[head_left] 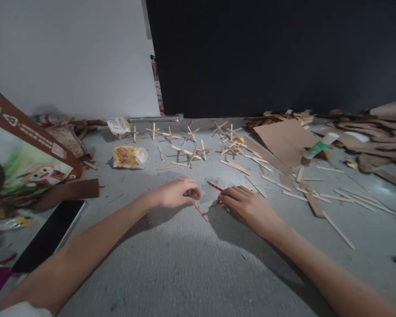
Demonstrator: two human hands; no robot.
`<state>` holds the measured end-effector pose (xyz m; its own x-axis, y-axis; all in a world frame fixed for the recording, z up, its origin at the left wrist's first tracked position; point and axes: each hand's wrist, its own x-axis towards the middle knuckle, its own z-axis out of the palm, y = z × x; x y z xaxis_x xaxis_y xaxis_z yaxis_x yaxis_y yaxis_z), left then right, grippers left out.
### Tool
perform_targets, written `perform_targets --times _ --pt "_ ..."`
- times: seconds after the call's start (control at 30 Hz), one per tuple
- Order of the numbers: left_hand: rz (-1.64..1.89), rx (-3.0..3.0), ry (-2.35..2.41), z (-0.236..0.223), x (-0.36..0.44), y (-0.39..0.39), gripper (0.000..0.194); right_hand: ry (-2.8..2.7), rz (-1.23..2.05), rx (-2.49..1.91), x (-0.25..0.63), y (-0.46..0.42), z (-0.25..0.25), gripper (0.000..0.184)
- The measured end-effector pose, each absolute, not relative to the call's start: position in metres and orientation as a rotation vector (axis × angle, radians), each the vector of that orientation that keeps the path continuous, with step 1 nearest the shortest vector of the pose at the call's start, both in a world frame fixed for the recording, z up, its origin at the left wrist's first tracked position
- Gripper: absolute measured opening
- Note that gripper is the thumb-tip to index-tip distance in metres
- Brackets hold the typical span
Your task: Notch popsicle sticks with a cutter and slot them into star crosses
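Note:
My left hand (178, 193) is low over the grey surface, its fingers curled and closed toward the thumb. A short wooden craft stick (202, 212) runs out from beneath its fingertips. My right hand (246, 203) rests on the surface with bent fingers pressed down; a bit of something yellow (221, 202) shows at the fingertips, mostly hidden. Just beyond these fingers lies a thin red pencil or pen (214, 186), its near end by the knuckles. Ahead of both hands stand several star-like pieces made of crossed craft sticks (193, 155).
Loose craft sticks (338, 229) lie scattered at right, near a glue stick (321, 145) and brown cardboard (280, 141). A yellow packet (129, 157) sits left of the stars. A phone (49, 235) and a printed bag (29, 141) are at left. A dark panel (277, 57) stands behind.

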<state>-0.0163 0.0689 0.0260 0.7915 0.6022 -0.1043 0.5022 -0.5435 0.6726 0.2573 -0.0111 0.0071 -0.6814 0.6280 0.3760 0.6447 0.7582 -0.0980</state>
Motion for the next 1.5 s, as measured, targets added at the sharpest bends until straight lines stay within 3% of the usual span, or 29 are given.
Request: perform_targets --times 0.1,0.33,0.7,1.5 --pt "0.223 2.301 0.772 0.026 -0.017 0.071 0.002 -2.564 -0.081 -0.942 0.253 -0.003 0.000 0.024" --pt "0.240 2.293 0.725 0.024 -0.018 0.069 0.013 -2.636 -0.113 -0.832 0.235 0.018 -0.004 0.023" --pt "0.252 2.298 0.690 0.020 -0.016 0.069 0.015 -2.576 0.036 -0.792 0.238 0.019 -0.014 0.032" --pt "0.337 2.307 0.548 0.017 -0.019 0.068 0.023 -2.552 -0.019 -0.723 0.237 0.018 -0.014 0.027"
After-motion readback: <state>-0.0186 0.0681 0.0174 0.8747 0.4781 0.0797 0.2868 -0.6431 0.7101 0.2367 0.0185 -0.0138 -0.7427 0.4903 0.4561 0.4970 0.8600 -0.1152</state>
